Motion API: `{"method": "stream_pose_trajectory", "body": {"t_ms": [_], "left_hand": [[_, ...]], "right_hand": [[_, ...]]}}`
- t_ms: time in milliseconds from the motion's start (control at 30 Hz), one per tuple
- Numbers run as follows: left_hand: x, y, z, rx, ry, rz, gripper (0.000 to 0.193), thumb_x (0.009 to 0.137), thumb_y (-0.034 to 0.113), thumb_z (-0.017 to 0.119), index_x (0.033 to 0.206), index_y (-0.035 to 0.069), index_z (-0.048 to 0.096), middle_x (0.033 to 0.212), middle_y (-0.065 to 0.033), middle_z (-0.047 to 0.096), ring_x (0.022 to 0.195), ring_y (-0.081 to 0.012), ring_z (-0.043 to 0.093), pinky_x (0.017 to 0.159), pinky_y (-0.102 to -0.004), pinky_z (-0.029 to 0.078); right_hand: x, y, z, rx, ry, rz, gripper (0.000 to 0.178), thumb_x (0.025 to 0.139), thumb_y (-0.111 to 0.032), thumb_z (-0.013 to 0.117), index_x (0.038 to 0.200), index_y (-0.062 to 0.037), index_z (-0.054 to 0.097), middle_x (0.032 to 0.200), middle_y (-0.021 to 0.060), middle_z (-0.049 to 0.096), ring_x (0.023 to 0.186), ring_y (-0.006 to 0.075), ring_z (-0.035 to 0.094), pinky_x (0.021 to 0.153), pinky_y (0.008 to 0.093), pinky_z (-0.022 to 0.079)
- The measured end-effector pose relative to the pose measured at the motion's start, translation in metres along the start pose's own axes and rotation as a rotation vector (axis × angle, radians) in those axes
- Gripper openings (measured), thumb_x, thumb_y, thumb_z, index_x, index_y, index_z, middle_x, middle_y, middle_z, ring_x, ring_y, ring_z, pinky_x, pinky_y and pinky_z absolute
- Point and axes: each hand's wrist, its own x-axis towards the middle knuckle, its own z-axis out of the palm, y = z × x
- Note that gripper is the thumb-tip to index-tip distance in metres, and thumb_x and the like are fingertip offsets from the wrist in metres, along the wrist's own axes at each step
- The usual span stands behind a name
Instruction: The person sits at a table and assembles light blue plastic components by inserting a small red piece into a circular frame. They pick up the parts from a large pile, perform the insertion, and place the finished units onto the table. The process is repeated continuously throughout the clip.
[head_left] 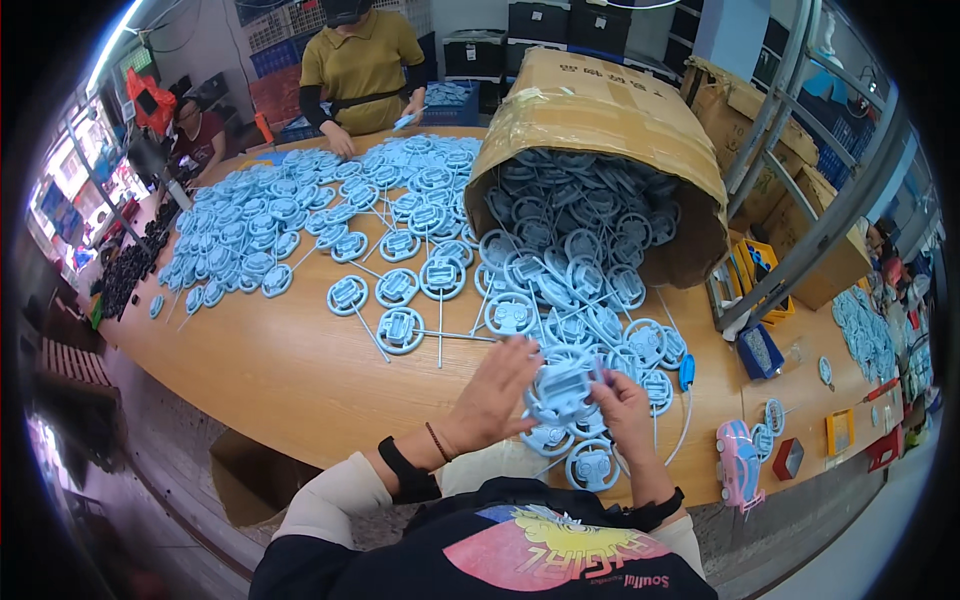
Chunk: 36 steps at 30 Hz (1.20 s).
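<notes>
Our two hands were apart, one on either side of a light-blue ring piece (562, 388), above the loose pile near the table's near edge. We had our right hand (627, 412) closed on its right rim, while our left hand (497, 392) was spread, thumb and fingers wide, at its left; we couldn't tell how firmly it touched.

Similar pieces lay beneath and around, running back into the mouth of a cardboard carton (600, 100) tipped on its side toward the far edge of the table (270, 365). To our right we saw a blue oval object (687, 373) with a white cable and, at the near edge, a pink-and-blue toy car (738, 465). A big blue heap (235, 235) covered the far left, where a co-worker (362, 70) stood, one hand on the pieces.
</notes>
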Motion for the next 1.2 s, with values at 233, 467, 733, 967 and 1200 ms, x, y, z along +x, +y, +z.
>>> {"method": "stream_pose_trajectory", "body": {"t_ms": [233,467,733,967,1200], "left_hand": [[0.006,0.003,0.035,-1.432,0.147,-0.533,0.044,0.092,0.017,0.051,0.13,0.001,0.036,0.117,-0.006,0.052,0.102,-0.0144,0.054,0.084,-0.0294,0.048],[-0.004,-0.004,0.014,-1.566,-0.032,-0.631,0.036,0.092,0.017,0.049,0.125,0.005,0.043,0.115,-0.005,0.053,0.104,-0.0163,0.054,0.089,-0.035,0.047],[-0.022,-0.04,-0.002,-1.151,0.186,-0.741,0.028,0.092,0.016,0.049,0.116,0.003,0.05,0.098,-0.002,0.058,0.081,-0.0106,0.059,0.073,-0.0278,0.051],[-0.017,-0.037,-0.018,-1.195,0.198,-0.777,0.029,0.091,0.017,0.052,0.116,0.003,0.051,0.093,-0.0011,0.059,0.078,-0.0087,0.059,0.069,-0.0253,0.052],[-0.01,-0.024,-0.008,-1.223,0.124,-0.784,0.029,0.09,0.018,0.053,0.114,0.001,0.053,0.092,-0.0021,0.062,0.074,-0.0088,0.061,0.066,-0.0237,0.052]], "right_hand": [[-0.002,-0.008,0.0,0.021,0.084,-0.121,0.018,0.087,-0.014,0.058,0.102,-0.0041,0.059,0.065,-0.0059,0.053,0.047,-0.0018,0.034,0.04,0.0155,0.023],[-0.006,-0.002,0.0,-0.186,-0.078,-0.07,0.031,0.089,-0.016,0.054,0.115,0.0003,0.054,0.08,-0.0001,0.056,0.07,0.0093,0.049,0.068,0.0231,0.041],[-0.013,-0.011,0.015,-0.496,0.08,-0.396,0.016,0.086,-0.006,0.052,0.1,0.0003,0.048,0.085,0.0096,0.052,0.066,0.0163,0.052,0.06,0.0283,0.043],[-0.014,-0.009,0.014,-0.577,-0.212,-0.525,0.015,0.081,-0.001,0.058,0.095,-0.0027,0.06,0.079,0.0085,0.056,0.068,0.0211,0.056,0.06,0.028,0.044],[-0.013,-0.008,0.022,-0.836,-0.225,-0.643,0.034,0.074,0.0,0.055,0.103,-0.016,0.063,0.079,0.0056,0.059,0.062,0.0232,0.06,0.052,0.0312,0.048]]}}
